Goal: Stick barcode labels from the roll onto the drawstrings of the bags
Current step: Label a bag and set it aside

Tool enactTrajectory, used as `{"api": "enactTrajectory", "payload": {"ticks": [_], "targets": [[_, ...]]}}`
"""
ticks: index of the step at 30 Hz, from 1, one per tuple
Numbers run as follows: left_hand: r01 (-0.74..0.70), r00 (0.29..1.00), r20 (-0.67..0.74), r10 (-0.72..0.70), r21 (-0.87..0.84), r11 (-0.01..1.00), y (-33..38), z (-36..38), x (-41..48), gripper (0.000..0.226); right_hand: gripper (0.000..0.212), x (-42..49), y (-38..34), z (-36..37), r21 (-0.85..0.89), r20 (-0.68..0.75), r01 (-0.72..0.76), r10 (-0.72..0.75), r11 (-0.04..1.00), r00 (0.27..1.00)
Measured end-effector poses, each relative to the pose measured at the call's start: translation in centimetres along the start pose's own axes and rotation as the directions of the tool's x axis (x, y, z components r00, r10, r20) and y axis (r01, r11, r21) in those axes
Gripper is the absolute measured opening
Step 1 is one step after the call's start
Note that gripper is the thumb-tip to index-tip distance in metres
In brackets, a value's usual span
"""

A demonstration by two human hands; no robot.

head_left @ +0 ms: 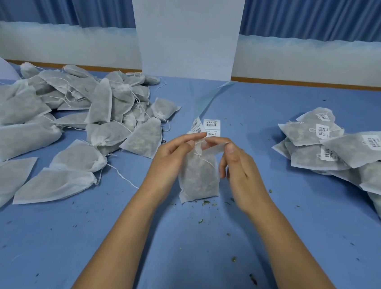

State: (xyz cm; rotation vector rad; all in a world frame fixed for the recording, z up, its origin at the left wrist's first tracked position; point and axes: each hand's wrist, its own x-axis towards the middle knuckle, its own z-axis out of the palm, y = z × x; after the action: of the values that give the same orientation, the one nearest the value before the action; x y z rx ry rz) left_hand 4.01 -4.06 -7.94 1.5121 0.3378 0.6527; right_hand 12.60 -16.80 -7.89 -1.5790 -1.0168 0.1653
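Observation:
A white mesh drawstring bag (199, 178) filled with dried herbs stands upright on the blue table between my hands. My left hand (171, 156) holds the bag's top, thumb and fingers pinching near the drawstring. My right hand (236, 165) pinches a white label (215, 148) by its right end, beside the drawstring at the bag's mouth. Behind my fingers lies the strip of barcode labels (211, 126), partly hidden by my hands.
A large heap of unlabelled bags (70, 117) covers the left of the table. A pile of labelled bags (348, 151) lies at the right. Green herb crumbs (207, 202) are scattered in front. A white pillar (187, 26) and blue curtains stand behind.

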Motion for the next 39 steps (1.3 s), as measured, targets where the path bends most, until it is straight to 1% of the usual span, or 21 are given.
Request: {"api": "enactTrajectory", "payload": {"ticks": [1,3,5,7,8,9,10,12,14,15,17,20,24,26,29,35,37,39], "targets": [[0.007,1.0,-0.006,-0.007,-0.003,1.0,0.0,0.0,0.0,0.033,0.062,-0.1,0.1,0.0,-0.021,0.004,-0.014,0.014,1.0,1.0],[0.019,1.0,-0.021,-0.019,-0.005,1.0,-0.1,-0.1,0.1,0.033,0.069,-0.1,0.2,0.1,0.031,0.031,-0.053,0.052,0.998,0.998],[0.023,0.999,-0.024,-0.024,-0.016,1.0,-0.2,0.0,0.2,0.032,0.072,-0.1,0.0,0.1,0.068,0.098,-0.06,0.053,0.996,0.994],[0.0,0.999,-0.037,0.0,-0.004,1.0,-0.2,0.1,0.2,0.029,0.077,-0.2,-0.4,0.1,0.085,0.181,-0.069,0.053,0.994,0.982],[-0.017,0.999,-0.047,0.017,0.007,1.0,-0.2,0.1,0.2,0.028,0.077,-0.2,-0.6,0.1,0.107,0.199,-0.075,0.052,0.991,0.979],[-0.029,0.998,-0.059,0.03,0.018,0.999,-0.2,0.1,0.2,0.027,0.073,-0.2,-0.7,0.0,0.145,0.185,-0.072,0.045,0.987,0.982],[-0.037,0.997,-0.067,0.039,0.031,0.999,-0.3,0.0,0.2,0.028,0.064,-0.1,-0.8,-0.2,0.194,0.141,-0.061,0.034,0.979,0.989],[-0.045,0.997,-0.06,0.048,0.056,0.997,-0.3,-0.2,0.1,0.034,0.038,0.1,-0.8,-0.5,0.288,0.033,-0.022,0.013,0.957,0.999],[-0.037,0.999,-0.035,0.039,0.058,0.998,-0.3,-0.2,0.1,0.04,0.015,0.3,-0.9,-0.8,0.355,-0.028,0.014,-0.005,0.935,1.0],[-0.03,0.999,-0.025,0.032,0.056,0.998,-0.3,-0.2,0.0,0.043,0.011,0.3,-0.9,-0.9,0.382,-0.038,0.025,-0.012,0.924,0.999],[-0.021,1.0,-0.007,0.021,0.055,0.998,-0.1,-0.1,-0.1,0.049,0.014,0.3,-1.0,-0.9,0.407,-0.038,0.038,-0.024,0.913,0.999],[-0.017,0.999,0.038,0.015,0.047,0.999,-0.1,-0.1,0.0,0.055,0.012,0.3,-1.1,-0.8,0.373,-0.024,0.043,-0.037,0.927,0.999],[-0.029,0.995,0.099,0.024,0.049,0.998,-0.1,-0.1,-0.1,0.06,0.012,0.4,-0.9,-0.7,0.325,0.036,0.002,-0.015,0.946,0.999],[-0.041,0.99,0.14,0.032,0.056,0.998,-0.1,-0.1,-0.1,0.061,0.014,0.3,-0.6,-0.7,0.251,0.068,-0.002,-0.016,0.968,0.998],[-0.063,0.982,0.183,0.048,0.075,0.995,-0.2,-0.2,-0.1,0.063,0.017,0.4,0.0,-0.8,0.113,0.081,0.032,-0.041,0.993,0.996],[-0.03,0.966,0.257,0.017,0.047,0.998,-0.2,-0.6,0.0,0.071,0.024,0.7,0.9,-1.5,-0.145,0.099,0.072,-0.058,0.987,0.993],[-0.004,0.956,0.294,-0.008,0.04,0.999,-0.2,-0.7,0.0,0.073,0.026,0.7,1.1,-1.6,-0.188,0.104,0.092,-0.074,0.978,0.992],[-0.005,0.948,0.318,-0.005,0.032,0.999,-0.1,-0.8,0.0,0.068,0.027,0.7,1.2,-1.7,-0.217,0.114,0.122,-0.099,0.968,0.988]]}}
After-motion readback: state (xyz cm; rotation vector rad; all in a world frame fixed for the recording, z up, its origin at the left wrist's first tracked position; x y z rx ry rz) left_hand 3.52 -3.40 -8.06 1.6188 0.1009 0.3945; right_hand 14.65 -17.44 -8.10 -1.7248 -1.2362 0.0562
